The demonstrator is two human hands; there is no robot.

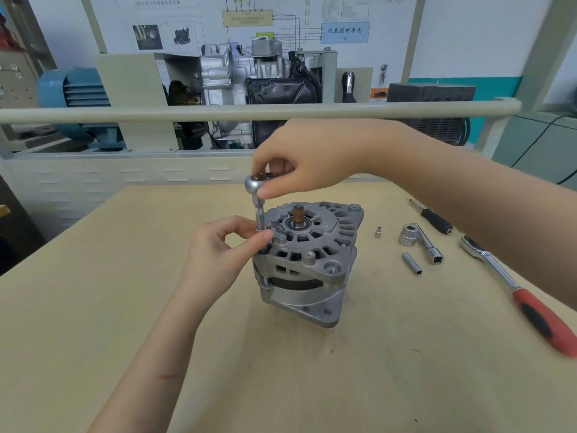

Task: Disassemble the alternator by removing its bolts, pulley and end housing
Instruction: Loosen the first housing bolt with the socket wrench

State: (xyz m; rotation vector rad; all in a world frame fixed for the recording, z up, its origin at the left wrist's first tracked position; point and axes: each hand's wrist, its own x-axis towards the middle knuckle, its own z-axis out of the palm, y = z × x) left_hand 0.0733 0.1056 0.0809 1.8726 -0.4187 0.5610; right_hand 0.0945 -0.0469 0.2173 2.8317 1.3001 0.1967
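A silver alternator (307,264) stands on end in the middle of the wooden table (125,307), its shaft (298,215) pointing up with no pulley on it. A small ratchet head (257,182) with a long socket (259,217) stands upright over a bolt at the housing's left edge. My right hand (312,157) grips the ratchet head from above. My left hand (224,248) pinches the socket's lower end between thumb and fingers, beside the housing. The bolt itself is hidden under the socket.
To the right of the alternator lie a tiny socket (378,232), a large socket on an extension bar (420,242), a slim deep socket (412,263), a black-handled driver (432,217) and a red-handled ratchet (527,298). A rail (125,114) and a cutaway engine (249,85) stand behind the table.
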